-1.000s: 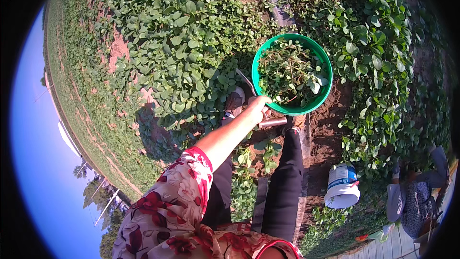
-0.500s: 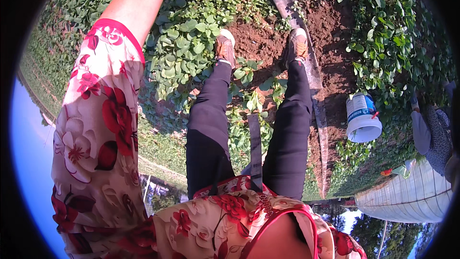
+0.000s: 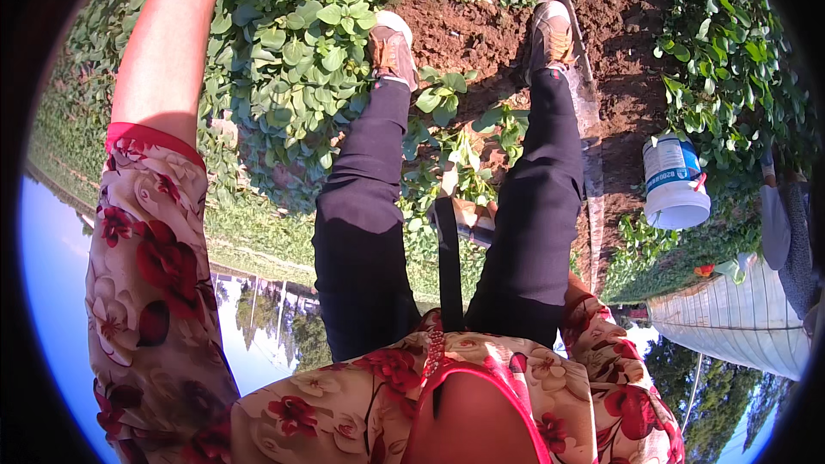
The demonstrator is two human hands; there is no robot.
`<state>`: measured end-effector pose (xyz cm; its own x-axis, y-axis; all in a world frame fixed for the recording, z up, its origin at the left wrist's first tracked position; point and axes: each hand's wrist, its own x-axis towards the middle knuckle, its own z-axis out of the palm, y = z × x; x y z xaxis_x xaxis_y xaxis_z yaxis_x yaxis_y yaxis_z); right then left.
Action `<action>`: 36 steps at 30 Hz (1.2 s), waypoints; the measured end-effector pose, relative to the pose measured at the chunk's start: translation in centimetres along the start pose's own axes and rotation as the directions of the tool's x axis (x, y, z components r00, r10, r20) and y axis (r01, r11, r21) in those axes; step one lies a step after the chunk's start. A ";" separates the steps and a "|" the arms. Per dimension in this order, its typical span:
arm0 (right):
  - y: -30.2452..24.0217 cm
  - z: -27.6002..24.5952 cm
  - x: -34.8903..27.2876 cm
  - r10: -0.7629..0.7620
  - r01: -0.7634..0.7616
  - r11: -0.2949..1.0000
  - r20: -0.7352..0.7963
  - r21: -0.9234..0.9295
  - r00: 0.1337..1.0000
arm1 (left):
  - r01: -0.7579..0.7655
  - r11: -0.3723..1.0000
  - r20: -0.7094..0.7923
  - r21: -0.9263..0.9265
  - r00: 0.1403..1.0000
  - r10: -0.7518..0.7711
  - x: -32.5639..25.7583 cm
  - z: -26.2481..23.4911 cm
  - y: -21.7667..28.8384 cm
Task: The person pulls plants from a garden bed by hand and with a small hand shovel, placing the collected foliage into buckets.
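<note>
My left arm (image 3: 163, 60), bare below a floral sleeve, reaches up past the upper left edge; its hand is outside the picture. Beside it grow broad-leaved green plants (image 3: 292, 60). My right forearm (image 3: 575, 290) passes behind my right thigh. Between my legs shows a skin-toned and grey-blue shape (image 3: 474, 215), possibly my right hand, mostly hidden by the thigh and a dark strap (image 3: 449, 262). A pale, stick-like piece (image 3: 449, 179) stands just by it. Whether those fingers hold anything cannot be made out.
My shoes stand on reddish soil (image 3: 455, 30) among plants. A grey plastic strip (image 3: 590, 133) runs along the right shoe. A white and blue bucket (image 3: 677, 193) lies tipped to the right. Another person (image 3: 795, 232) is at the far right, near a pale greenhouse cover (image 3: 739, 314).
My left arm has swung farther left. My right sleeve and forearm have come into view, and the skin-toned shape now shows between my legs. The whole view has shifted slightly.
</note>
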<state>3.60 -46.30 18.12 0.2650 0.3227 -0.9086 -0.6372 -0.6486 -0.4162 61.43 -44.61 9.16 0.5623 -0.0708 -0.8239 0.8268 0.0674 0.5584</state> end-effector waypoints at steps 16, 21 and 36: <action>-2.5 0.2 9.8 -0.308 0.244 0.865 -0.079 -0.437 0.948 | 0.341 0.935 -0.032 -0.100 0.938 -0.345 -4.0 -13.7 -19.6; -4.4 0.2 13.1 -0.411 0.315 0.814 -0.101 -0.489 0.906 | 0.419 0.902 0.087 -0.101 0.907 -0.412 -3.2 -16.6 -21.3; -4.5 -6.8 23.6 -0.183 0.338 0.888 0.437 -0.310 0.881 | 0.470 0.871 0.061 -0.143 0.883 -0.466 -2.5 -17.2 -20.9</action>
<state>17.67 -40.49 -1.73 0.0337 0.7039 -0.7095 -0.2519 -0.6810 -0.6876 42.49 -28.76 -2.10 0.1120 -0.1544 -0.9816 0.9822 0.1674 0.0857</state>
